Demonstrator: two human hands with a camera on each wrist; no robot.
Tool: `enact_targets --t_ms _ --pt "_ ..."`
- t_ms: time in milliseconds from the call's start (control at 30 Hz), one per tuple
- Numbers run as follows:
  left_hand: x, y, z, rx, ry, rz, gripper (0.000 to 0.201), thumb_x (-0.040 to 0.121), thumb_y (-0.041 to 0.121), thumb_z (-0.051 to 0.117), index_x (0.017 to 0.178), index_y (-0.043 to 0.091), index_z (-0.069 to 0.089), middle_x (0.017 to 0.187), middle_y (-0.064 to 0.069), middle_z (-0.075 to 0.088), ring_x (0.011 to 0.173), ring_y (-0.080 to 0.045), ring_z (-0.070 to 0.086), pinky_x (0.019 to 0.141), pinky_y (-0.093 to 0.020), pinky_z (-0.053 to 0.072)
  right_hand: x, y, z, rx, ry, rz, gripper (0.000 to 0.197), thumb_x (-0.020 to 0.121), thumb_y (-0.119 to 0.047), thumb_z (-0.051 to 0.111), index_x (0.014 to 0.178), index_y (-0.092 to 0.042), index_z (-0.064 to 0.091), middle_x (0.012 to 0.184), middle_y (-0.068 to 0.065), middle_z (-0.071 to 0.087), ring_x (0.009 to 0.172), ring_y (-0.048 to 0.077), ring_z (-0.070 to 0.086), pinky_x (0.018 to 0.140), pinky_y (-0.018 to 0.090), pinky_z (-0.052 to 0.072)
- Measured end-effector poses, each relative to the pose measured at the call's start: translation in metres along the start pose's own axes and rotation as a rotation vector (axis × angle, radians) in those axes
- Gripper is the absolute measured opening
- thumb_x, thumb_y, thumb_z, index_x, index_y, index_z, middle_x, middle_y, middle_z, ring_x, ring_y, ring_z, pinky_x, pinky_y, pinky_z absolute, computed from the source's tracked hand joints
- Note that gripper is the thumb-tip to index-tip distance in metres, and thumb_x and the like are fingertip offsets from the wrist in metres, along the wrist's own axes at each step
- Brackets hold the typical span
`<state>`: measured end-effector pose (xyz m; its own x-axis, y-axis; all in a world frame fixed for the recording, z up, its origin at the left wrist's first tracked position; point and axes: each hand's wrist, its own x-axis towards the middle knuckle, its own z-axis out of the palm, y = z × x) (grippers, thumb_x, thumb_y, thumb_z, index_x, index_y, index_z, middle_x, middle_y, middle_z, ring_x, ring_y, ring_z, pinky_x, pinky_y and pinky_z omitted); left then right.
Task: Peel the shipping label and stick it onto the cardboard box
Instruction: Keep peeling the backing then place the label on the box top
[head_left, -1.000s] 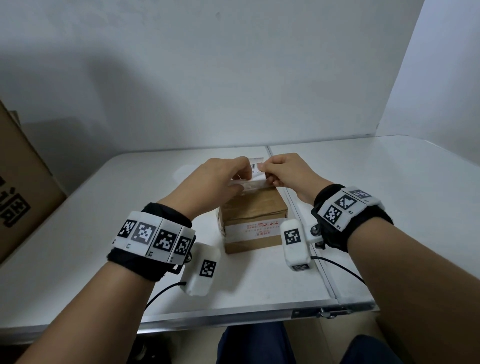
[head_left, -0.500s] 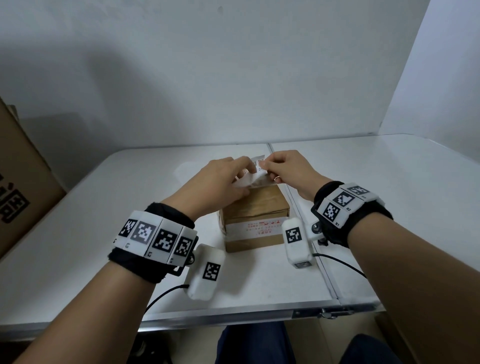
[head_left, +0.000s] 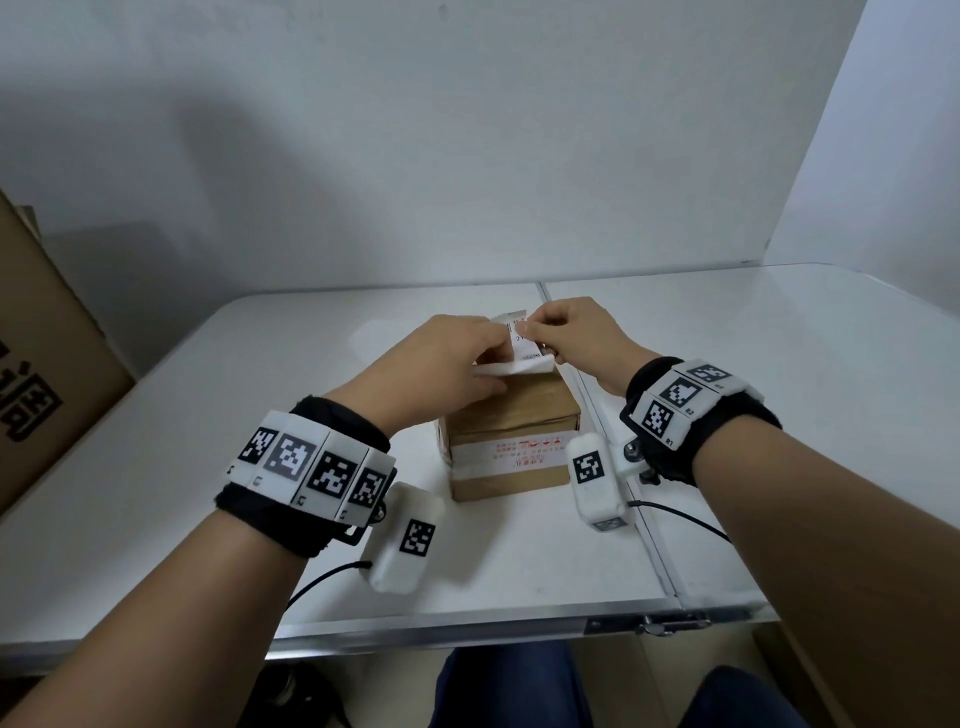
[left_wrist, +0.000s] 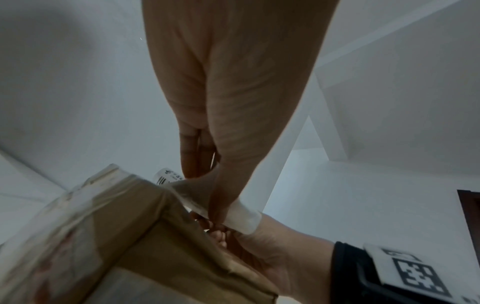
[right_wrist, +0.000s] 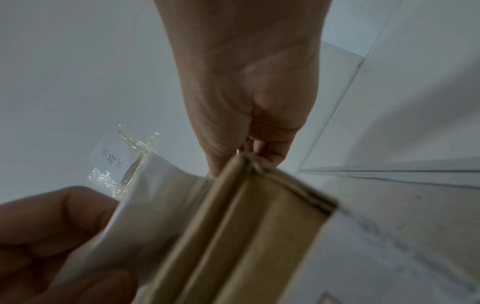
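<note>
Paper shipping label (head_left: 511, 347) hovers above the cardboard box (head_left: 511, 431), my left hand (head_left: 447, 369) pinching its backing, right hand (head_left: 571, 338) fingers clamped on the printed corner; I'd peel slowly, keeping it flat

Right hand (right_wrist: 249, 98) pinching the white shipping label (right_wrist: 155, 197), cardboard box (right_wrist: 233, 236) edge below, left hand (right_wrist: 52, 236) lower left
</note>
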<state>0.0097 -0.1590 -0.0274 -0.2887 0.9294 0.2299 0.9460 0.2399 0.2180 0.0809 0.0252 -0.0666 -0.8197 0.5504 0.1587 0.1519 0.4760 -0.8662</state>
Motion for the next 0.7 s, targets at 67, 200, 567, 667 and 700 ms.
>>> enact_targets --t_ms 67,200,567,667,700 --pt "-0.001 0.001 0.001 0.001 0.0 -0.002 0.011 0.084 0.023 0.064 0.093 0.016 0.061 0.085 0.004 0.061 0.077 -0.016 0.05 0.066 -0.027 0.035 0.001 0.001 0.001 -0.011 0.008 -0.018 0.016 0.087 -0.026 0.067 0.076 -0.014 0.069 0.06 -0.003 0.058 0.054 0.008 0.049 0.062 0.023 0.042" --pt "-0.001 -0.002 0.005 0.046 0.005 0.021 0.011 0.086 0.022 0.059 0.096 0.016 0.061 0.086 0.002 0.064 0.075 -0.018 0.05 0.066 -0.029 0.036 0.004 0.004 0.003 -0.048 0.037 -0.038 0.018 0.087 -0.026 0.068 0.084 -0.009 0.072 0.062 -0.006 0.059 0.055 0.006 0.049 0.061 0.019 0.04" --pt "0.002 -0.006 0.012 0.025 0.031 0.05 0.012 0.09 0.026 0.052 0.099 0.019 0.057 0.1 0.0 0.071 0.088 -0.022 0.061 0.077 -0.039 0.047 0.011 0.007 0.004 -0.088 0.064 -0.082 0.02 0.087 -0.028 0.068 0.087 -0.008 0.073 0.065 -0.009 0.06 0.055 -0.003 0.051 0.055 0.009 0.036" --pt "0.003 -0.008 0.014 0.043 0.007 0.049 0.011 0.089 0.025 0.052 0.098 0.02 0.056 0.097 0.0 0.07 0.088 -0.023 0.061 0.077 -0.041 0.048 0.013 0.008 0.006 -0.104 0.064 -0.089 0.023 0.088 -0.028 0.068 0.089 -0.006 0.074 0.073 -0.004 0.063 0.063 0.002 0.051 0.059 0.011 0.038" --pt "0.003 -0.009 0.015 0.046 0.007 0.049 0.011 0.088 0.025 0.052 0.097 0.02 0.056 0.097 0.0 0.07 0.088 -0.023 0.061 0.077 -0.041 0.048 0.014 0.008 0.007 -0.11 0.065 -0.091 0.023 0.087 -0.028 0.068 0.089 -0.006 0.074 0.073 -0.004 0.063 0.063 0.002 0.051 0.057 0.007 0.039"
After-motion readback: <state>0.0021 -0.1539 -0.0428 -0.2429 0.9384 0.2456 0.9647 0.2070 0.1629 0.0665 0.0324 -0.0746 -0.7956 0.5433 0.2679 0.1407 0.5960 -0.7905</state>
